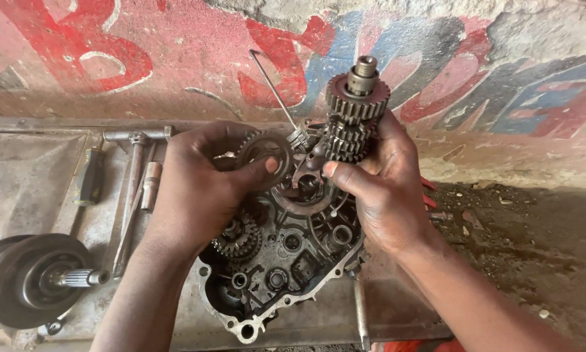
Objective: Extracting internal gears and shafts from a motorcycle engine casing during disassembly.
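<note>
My right hand [384, 189] grips a steel shaft stacked with several gears [354, 114], held upright above an open engine case [286, 261]. My left hand [202, 179] holds a single flat gear [265, 156] by its rim, close to the left of the gear shaft. A dark fork-shaped part [309, 171] sits between the two hands, partly hidden by my right thumb. Inside the case another gear cluster [239, 238] remains seated, just below my left hand.
A crankshaft assembly [35, 280] with a splined end lies at the lower left on a metal sheet [26, 176]. A T-handle wrench [133, 189] and a black-handled screwdriver [91, 176] lie left of my hands. A thin rod [273, 88] leans on the painted wall. Dirt ground lies to the right.
</note>
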